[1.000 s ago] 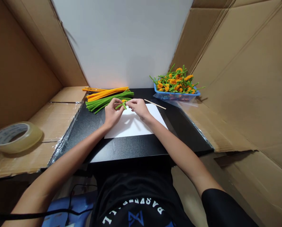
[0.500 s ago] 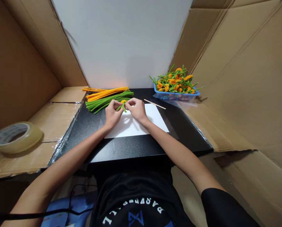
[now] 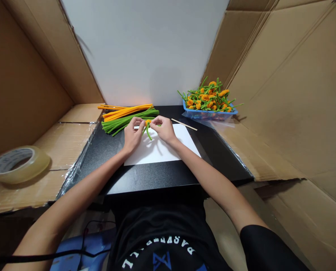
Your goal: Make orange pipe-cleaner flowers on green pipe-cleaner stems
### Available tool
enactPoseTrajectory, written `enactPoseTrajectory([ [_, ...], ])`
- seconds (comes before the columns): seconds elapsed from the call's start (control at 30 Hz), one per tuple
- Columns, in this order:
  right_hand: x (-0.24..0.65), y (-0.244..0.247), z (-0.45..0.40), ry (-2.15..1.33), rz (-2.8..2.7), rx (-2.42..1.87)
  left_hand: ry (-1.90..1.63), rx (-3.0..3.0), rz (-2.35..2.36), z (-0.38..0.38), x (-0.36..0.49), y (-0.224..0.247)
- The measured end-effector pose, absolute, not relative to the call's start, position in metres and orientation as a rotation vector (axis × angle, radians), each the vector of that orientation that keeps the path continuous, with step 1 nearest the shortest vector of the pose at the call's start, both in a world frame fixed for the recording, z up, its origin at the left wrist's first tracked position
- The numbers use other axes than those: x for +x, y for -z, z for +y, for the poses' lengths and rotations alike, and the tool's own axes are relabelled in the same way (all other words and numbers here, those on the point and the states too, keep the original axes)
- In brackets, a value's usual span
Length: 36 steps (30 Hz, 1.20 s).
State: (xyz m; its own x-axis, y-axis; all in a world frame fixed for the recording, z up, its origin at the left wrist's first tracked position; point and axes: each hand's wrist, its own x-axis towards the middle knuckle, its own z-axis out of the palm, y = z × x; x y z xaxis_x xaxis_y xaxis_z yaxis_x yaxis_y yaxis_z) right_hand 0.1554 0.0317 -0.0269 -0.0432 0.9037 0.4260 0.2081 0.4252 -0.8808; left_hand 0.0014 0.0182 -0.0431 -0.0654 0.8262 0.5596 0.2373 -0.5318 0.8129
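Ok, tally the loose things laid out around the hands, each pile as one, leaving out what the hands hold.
Orange pipe cleaner pile: 1
Green pipe cleaner pile: 1
White paper sheet: 1
Wooden stick: 1
Blue basket: 1
Tape roll: 1
Total: 6

1. White upside-down lettering (image 3: 162,241) is being caught across the black T-shirt (image 3: 159,226), reading "BASEBALL" as far as can be made out!
2. A blue monogram (image 3: 161,261) is seen beneath it, its letters unclear.
3. Printing is spotted on the packing tape roll's core (image 3: 11,160), too small to be read.
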Motion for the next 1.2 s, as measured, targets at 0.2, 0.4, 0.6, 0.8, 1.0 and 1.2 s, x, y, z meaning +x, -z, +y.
enactPoseTrajectory([
  [0.2,0.162,0.023,0.03,-0.767,-1.66,-0.964,-1.487,2.04,1.059,0.023,-0.01,0.033],
  [0.4,0.162,0.03,0.035,-0.912,-1.606,-0.918,-1.466,1.884,1.045,0.029,-0.006,0.038],
  [0.6,0.162,0.032,0.037,-0.919,-1.555,-0.917,-1.449,1.795,1.022,0.031,-0.002,0.046],
  [0.8,0.168,0.028,0.041,-1.195,-1.345,-0.892,-1.473,2.212,1.02,0.028,-0.014,0.038],
  [1.0,0.176,0.018,0.038,-1.42,-1.271,-0.864,-1.247,2.785,0.877,0.022,-0.021,0.031],
  [1.2,0.178,0.017,0.036,-1.539,-1.422,-0.764,-1.216,2.819,0.76,0.023,-0.021,0.028],
])
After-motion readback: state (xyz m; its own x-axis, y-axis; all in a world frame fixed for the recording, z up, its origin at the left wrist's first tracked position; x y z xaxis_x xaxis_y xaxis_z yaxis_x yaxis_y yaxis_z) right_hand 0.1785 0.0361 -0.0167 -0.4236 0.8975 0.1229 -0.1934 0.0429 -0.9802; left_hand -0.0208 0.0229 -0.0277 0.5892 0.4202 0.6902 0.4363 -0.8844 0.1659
